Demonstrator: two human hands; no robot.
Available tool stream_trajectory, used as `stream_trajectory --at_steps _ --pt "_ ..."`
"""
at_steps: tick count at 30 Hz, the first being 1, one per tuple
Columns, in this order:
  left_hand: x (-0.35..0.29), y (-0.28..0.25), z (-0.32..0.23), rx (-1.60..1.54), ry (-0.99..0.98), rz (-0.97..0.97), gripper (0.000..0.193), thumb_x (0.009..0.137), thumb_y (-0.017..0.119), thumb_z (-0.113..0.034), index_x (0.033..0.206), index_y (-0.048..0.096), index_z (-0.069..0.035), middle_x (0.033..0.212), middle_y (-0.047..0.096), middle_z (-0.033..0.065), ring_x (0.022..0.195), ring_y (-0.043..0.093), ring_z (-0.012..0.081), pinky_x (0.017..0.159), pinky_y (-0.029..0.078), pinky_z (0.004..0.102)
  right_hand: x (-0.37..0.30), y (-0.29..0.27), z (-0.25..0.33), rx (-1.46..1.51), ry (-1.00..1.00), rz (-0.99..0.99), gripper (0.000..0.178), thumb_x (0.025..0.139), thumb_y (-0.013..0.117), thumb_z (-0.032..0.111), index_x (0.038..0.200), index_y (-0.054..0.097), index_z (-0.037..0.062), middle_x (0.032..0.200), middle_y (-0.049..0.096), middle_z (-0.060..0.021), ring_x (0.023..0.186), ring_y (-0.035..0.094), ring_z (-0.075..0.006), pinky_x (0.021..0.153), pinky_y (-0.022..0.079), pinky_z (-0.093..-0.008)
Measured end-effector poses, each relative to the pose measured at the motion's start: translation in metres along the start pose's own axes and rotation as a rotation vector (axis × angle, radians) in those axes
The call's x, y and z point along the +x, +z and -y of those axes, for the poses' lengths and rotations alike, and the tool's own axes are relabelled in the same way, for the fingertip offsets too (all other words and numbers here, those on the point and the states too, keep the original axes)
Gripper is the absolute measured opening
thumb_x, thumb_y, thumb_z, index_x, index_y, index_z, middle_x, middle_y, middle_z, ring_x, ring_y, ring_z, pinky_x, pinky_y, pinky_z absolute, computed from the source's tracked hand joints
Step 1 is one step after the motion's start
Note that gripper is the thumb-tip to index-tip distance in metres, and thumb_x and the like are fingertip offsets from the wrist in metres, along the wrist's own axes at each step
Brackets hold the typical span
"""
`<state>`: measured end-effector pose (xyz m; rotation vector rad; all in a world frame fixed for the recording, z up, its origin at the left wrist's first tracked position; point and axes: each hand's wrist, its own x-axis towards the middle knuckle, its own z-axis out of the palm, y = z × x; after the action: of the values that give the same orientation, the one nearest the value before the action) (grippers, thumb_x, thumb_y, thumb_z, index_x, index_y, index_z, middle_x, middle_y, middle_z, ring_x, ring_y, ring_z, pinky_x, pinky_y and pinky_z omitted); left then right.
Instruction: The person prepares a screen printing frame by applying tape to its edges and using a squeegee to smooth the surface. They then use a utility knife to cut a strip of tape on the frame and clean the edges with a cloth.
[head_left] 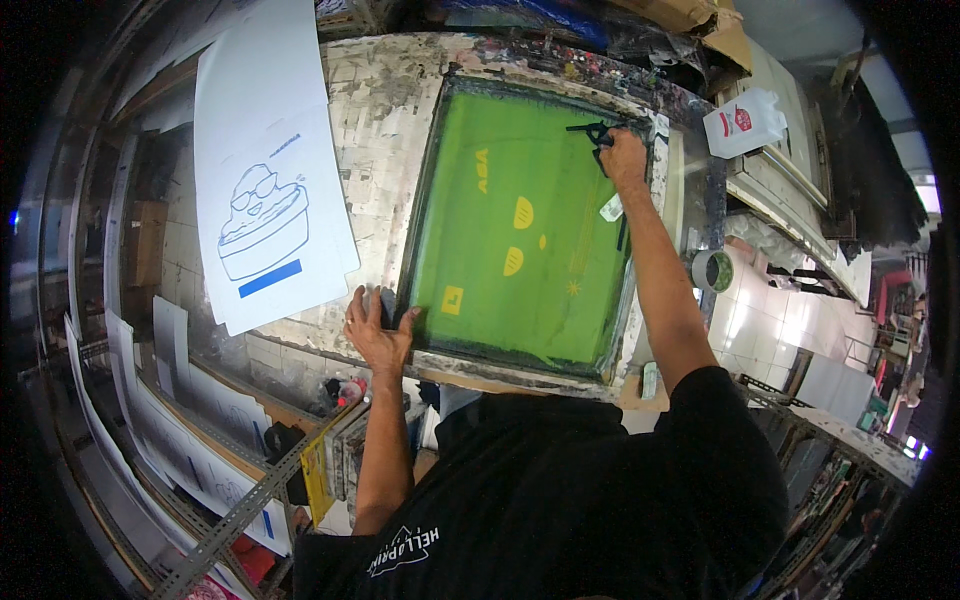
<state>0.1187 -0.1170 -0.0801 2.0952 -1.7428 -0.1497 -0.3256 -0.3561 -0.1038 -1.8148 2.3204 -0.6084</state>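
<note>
- shirt (pixel 610 480): black, with a pale print, the person's body filling the lower centre.
- rail (pixel 240 520): perforated metal, crossing obliquely at lower left.
- sheets (pixel 185 430): white, some with blue marks, standing in a row beyond the rail.
- left hand (pixel 380 330): palm down, fingers spread and grasping nothing, at the near left corner of the screen; the thumb lies at the frame's edge, though how firmly it presses cannot be told.
- screen (pixel 480 320): green mesh in a dark-edged frame, lying on the table between the two hands; small yellow shapes show in the mesh.
- table (pixel 385 130): pale and worn, stained with paint along its far edge.
- card (pixel 275 120): large and white, on the left part of the table, bearing a blue line drawing and a blue bar.
- tape roll (pixel 712 270): to the right of the table, its round opening visible.
- right hand (pixel 625 158): fingers closed around the black tool, above the far right corner of the screen.
- black tool (pixel 597 135): partly hidden by the hand, its thin end pointing left.
- jug (pixel 745 122): white with a red-marked label, at far right.
- cardboard (pixel 690 15): brown, at the far edge of view.
</note>
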Motion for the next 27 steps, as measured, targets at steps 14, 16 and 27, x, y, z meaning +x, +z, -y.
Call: stream_trajectory --at_steps 14,16,27 --pt "-0.001 0.002 0.004 0.018 0.015 0.016 0.068 0.065 0.086 -0.039 0.123 0.064 -0.01 0.133 0.053 0.0149 0.122 0.048 0.0375 0.099 0.036 0.0532 -0.008 0.002 0.012 0.074 -0.095 -0.175 0.029 0.072 0.073 0.009 0.099 0.072 0.0018 0.097 0.066 -0.0239 0.086 0.067 -0.0392 0.082 0.055 -0.0461" --pt "-0.001 0.001 0.004 0.011 0.025 0.007 0.068 0.066 0.086 -0.038 0.123 0.064 -0.01 0.133 0.054 0.0148 0.122 0.048 0.0376 0.099 0.036 0.053 0.004 0.006 0.004 0.044 -0.108 -0.08 0.028 0.072 0.075 0.01 0.099 0.072 0.0027 0.097 0.066 -0.0245 0.088 0.067 -0.0385 0.083 0.055 -0.0461" --pt "-0.002 0.005 0.005 0.029 0.01 -0.008 0.064 0.069 0.084 -0.041 0.121 0.065 -0.009 0.134 0.053 0.0155 0.124 0.047 0.0373 0.101 0.034 0.0531 -0.024 0.011 -0.002 0.087 -0.185 -0.055 0.025 0.073 0.072 0.01 0.096 0.072 0.0018 0.098 0.064 -0.0164 0.085 0.065 -0.0385 0.075 0.054 -0.0468"
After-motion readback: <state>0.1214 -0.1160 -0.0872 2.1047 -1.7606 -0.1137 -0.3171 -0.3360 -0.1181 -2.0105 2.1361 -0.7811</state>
